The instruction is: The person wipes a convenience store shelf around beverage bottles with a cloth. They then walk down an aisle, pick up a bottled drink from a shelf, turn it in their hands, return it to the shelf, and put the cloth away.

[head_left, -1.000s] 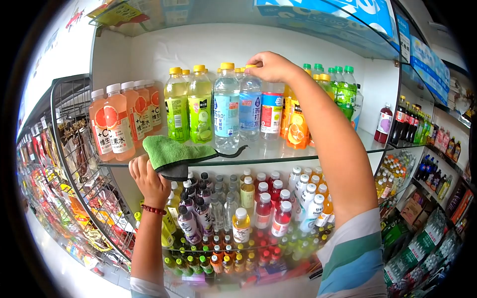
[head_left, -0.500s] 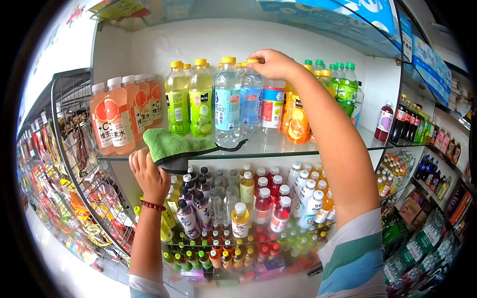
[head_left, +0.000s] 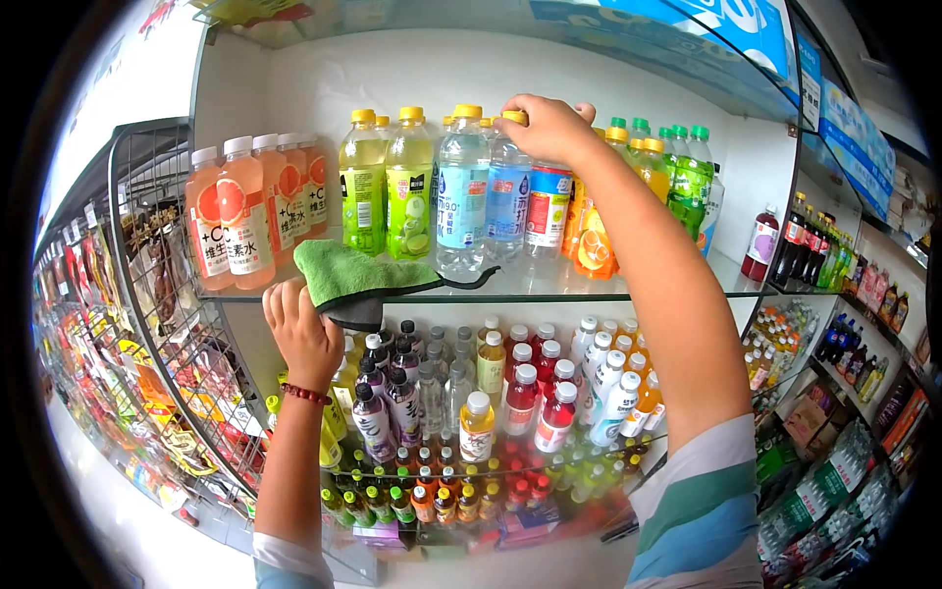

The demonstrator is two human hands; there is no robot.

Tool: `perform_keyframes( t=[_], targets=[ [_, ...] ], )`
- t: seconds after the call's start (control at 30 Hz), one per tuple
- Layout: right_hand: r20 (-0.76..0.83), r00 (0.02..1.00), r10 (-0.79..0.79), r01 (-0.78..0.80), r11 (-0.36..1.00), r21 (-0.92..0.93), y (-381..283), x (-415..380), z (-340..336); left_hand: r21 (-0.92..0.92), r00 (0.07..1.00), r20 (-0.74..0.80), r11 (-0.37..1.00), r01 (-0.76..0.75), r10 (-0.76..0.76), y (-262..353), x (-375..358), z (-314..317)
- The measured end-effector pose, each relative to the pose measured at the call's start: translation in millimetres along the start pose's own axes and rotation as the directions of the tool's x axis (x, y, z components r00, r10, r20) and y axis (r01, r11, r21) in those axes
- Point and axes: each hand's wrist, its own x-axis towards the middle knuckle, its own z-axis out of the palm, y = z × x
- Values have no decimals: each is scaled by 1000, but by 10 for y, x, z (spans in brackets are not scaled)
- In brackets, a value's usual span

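My right hand (head_left: 551,128) has its fingers closed on the yellow cap of a clear water bottle (head_left: 507,196), which stands upright on the upper glass shelf (head_left: 407,294). Touching or very near it on the left is another clear water bottle (head_left: 462,201) with a light blue label. A red, white and blue labelled bottle (head_left: 548,211) stands just to its right. At the shelf's front edge, my left hand (head_left: 302,332) grips a green cloth (head_left: 368,270) with a dark grey underside. Part of the cloth lies on the glass, its black trim trailing right.
Pink grapefruit drinks (head_left: 247,211) stand at the left, beside green-labelled bottles (head_left: 407,187). Orange drinks (head_left: 594,240) and green bottles (head_left: 687,187) fill the right. Several bottle rows, including a red drink (head_left: 556,417), stand below. A wire rack (head_left: 147,285) borders the left.
The view has shifted slightly, so the shelf's contents appear a little farther right. My right hand stays on the bottle's cap, and my left keeps hold of the cloth.
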Motion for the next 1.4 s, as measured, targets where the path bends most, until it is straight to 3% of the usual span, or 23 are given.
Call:
perform_keyframes(
  t=[0.27, 0.33, 0.6, 1.03, 1.4],
  targets=[
    [-93, 995, -46, 48, 999, 19, -58, -83, -89, 7, 1000, 30, 1000, 6, -6, -26, -28, 27],
    [-98, 994, -39, 40, 999, 7, -65, -102, -151, 34, 999, -43, 999, -23, 25, 24, 23, -1],
    [-23, 999, 37, -38, 999, -29, -84, -173, -295, 20, 998, -58, 1000, -14, 15, 44, 25, -2],
    [18, 1000, -14, 14, 999, -38, -60, -75, -279, 0, 1000, -29, 1000, -2, 2, 73, 50, -68],
    [25, 999, -38, 36, 994, 103, -367, -35, -247, -3, 1000, -25, 1000, 7, -8, 99, 65, -94]
  ],
)
